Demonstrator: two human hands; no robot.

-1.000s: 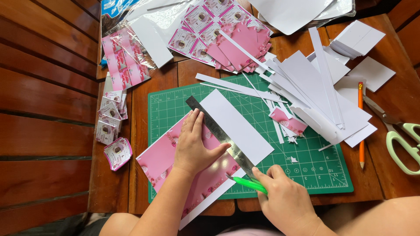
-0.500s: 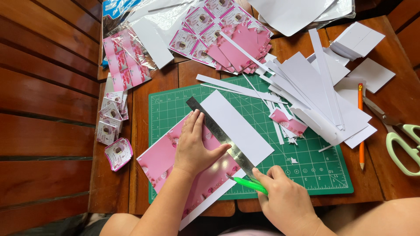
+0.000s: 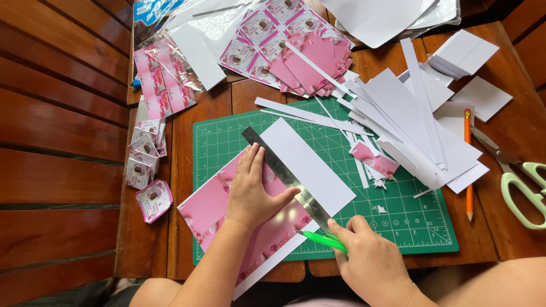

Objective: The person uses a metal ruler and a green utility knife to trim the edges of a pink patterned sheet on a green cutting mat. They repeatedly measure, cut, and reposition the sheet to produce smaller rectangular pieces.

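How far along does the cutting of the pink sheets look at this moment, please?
Done: white strips and offcuts lie piled across the green mat, and small finished cards sit stacked at the table's left. In hand: the left hand presses a metal ruler onto a pink sheet, while the right hand holds a green knife at the ruler's near end. Left: uncut printed sheets wait at the top.

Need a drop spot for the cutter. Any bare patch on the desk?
Bare wood left of the cutting mat, between it and the small folded cards. Bare mat lower right, near the orange pencil. Crowded: white strips upper right, pink sheets at top, both hands mid-mat.
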